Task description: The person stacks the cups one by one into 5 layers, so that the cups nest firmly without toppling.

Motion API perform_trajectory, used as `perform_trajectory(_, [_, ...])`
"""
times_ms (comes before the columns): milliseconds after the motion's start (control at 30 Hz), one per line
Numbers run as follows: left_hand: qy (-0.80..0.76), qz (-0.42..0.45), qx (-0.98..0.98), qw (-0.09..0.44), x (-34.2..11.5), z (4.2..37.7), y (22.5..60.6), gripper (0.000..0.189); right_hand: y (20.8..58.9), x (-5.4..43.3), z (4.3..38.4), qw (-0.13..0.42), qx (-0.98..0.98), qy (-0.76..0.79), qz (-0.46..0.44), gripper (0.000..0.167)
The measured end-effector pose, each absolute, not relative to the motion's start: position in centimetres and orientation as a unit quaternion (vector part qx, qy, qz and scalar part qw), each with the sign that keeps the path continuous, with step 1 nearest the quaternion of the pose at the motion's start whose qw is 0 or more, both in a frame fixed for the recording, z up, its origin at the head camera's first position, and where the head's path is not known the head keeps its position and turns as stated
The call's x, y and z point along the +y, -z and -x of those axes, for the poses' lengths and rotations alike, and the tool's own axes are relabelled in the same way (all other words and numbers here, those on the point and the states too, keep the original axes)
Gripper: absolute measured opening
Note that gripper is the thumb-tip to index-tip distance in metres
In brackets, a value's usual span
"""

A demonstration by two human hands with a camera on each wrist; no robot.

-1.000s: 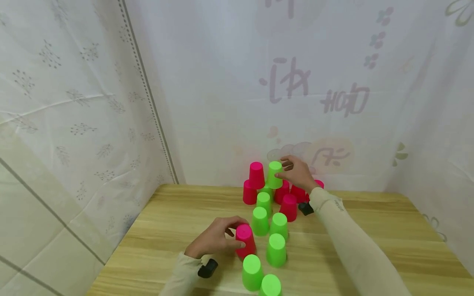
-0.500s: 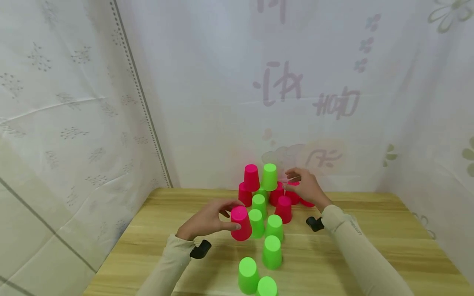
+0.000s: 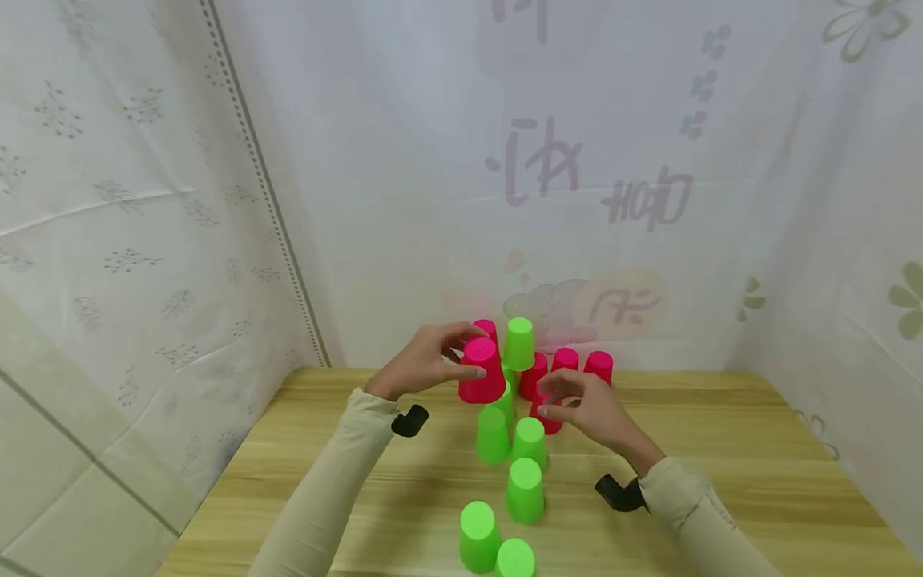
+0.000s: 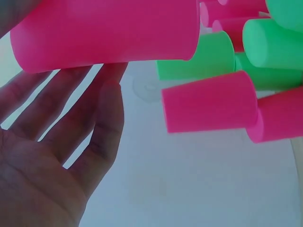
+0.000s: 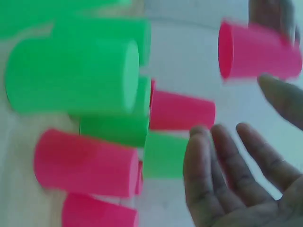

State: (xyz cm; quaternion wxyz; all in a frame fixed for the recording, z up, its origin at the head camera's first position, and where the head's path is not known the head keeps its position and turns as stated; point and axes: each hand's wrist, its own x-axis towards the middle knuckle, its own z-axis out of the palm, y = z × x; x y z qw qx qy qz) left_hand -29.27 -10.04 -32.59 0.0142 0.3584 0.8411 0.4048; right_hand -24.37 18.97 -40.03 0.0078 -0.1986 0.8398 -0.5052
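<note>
My left hand [image 3: 421, 365] grips a pink cup [image 3: 481, 373] upside down, raised above the table. In the left wrist view thumb and fingers lie along the sides of this held cup [image 4: 109, 30]. Just behind it, an upper pink cup [image 3: 486, 327] and an upper green cup [image 3: 519, 344] rest side by side on lower cups, most of which are hidden. My right hand [image 3: 594, 409], fingers loosely bent and holding nothing, hovers in front of a standing pink cup [image 3: 546, 422] and partly covers it. The right wrist view shows an empty palm [image 5: 236, 189].
Several green cups stand upside down toward the front, among them a green cup [image 3: 525, 490] and another green cup [image 3: 479, 537]. Pink cups, one a far-right pink cup [image 3: 598, 367], stand near the back edge of the wooden table [image 3: 685, 457]. A patterned curtain [image 3: 404, 200] hangs behind.
My left hand has lifted the pink cup off the table and carried it forward to the stack. The right hand has left the upper green cup and drawn back toward me.
</note>
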Motion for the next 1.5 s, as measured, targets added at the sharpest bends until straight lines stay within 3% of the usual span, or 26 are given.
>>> perform_trajectory(200, [-0.392,-0.362,0.846,0.011,-7.3,31.0,32.2,0.044,41.3,17.8,21.5,0.042,0.812,0.506,0.289,0.034])
perform_trajectory(367, [-0.378,-0.36,0.853,0.009,-4.8,32.1,32.2,0.049,42.3,17.0,19.8,0.044,0.816,0.483,0.314,0.033])
perform_trajectory(800, [-0.367,-0.337,0.867,-0.036,-0.4,33.9,32.9,0.053,44.0,16.4,18.3,-0.008,0.826,0.487,0.284,0.034])
perform_trajectory(1067, [-0.366,-0.306,0.879,-0.016,1.4,35.5,33.7,0.052,44.6,16.1,18.2,-0.066,0.857,0.46,0.222,0.042])
perform_trajectory(1267, [-0.35,-0.291,0.89,-0.031,2.1,36.6,34.9,0.052,45.3,16.2,18.1,-0.056,0.864,0.454,0.211,0.046])
perform_trajectory(1500, [-0.257,-0.277,0.922,-0.087,3.0,37.2,36.2,0.053,46.0,16.4,18.3,-0.042,0.866,0.448,0.215,0.048])
